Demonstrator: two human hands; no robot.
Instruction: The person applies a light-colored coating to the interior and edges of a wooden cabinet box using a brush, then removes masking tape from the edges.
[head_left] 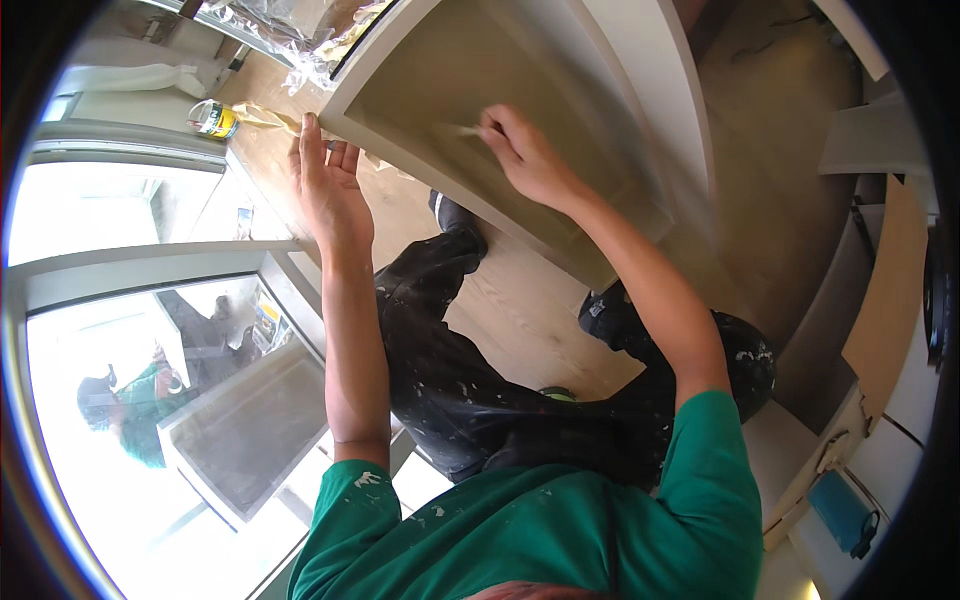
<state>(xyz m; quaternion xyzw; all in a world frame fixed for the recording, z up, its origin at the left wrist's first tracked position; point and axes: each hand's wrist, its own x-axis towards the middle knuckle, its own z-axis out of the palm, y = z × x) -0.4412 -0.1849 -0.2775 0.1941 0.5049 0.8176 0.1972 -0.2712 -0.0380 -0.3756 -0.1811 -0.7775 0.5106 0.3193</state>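
A large pale grey, open-fronted box like a cabinet or drawer [560, 235] stands tilted across the upper middle, its hollow side facing me. Inside it, my right hand [520, 150] is closed on a small, thin, pale thing [462, 130], which motion smears too much to name. The tip of that thing is close to the box's inner panel. At the box's left corner is my left hand [332, 185], thumb up and fingers curled at the edge. Part of its grip is hidden.
A yellow and black paint can [213, 119] stands on the wooden floor [520, 310] at the left, near brown paper [268, 117] and crumpled clear plastic [290, 40]. A glass pane [180, 380] reflects the scene. To the right are a cardboard sheet [890, 310] and a blue container [840, 510].
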